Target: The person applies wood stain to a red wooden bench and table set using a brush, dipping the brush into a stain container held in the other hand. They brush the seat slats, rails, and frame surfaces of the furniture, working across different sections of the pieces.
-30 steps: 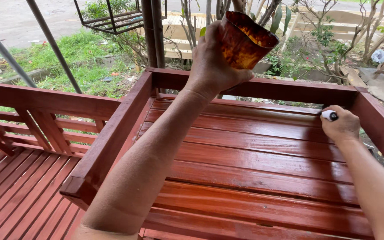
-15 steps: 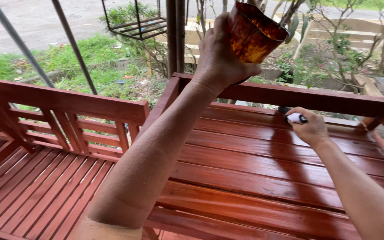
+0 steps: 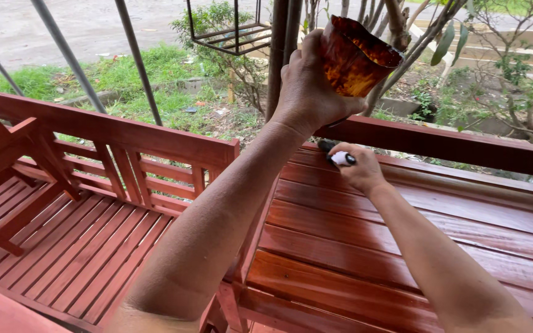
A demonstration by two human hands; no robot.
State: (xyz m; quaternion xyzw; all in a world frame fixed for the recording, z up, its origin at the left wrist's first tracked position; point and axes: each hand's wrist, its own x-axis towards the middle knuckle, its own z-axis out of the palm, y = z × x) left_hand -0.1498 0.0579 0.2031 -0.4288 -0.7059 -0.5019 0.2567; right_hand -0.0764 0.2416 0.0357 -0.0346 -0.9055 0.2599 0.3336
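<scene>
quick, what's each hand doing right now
Left hand: closed around a stained cup, held up.
Right hand: closed on a brush against the wet red bench slats.

a stain-smeared amber cup (image 3: 356, 58) is held tilted above the glossy red slatted bench (image 3: 402, 246), where a dark brush (image 3: 334, 153) touches the back slat.

Glossy wet-looking varnished wooden bench (image 3: 402, 246)

Brush mostly hidden, bench runs off frame

The right hand (image 3: 358, 169) covers most of the brush (image 3: 334, 153), so its bristles can't be seen; the slatted surface (image 3: 402, 246) gets cropped right and bottom.
</scene>
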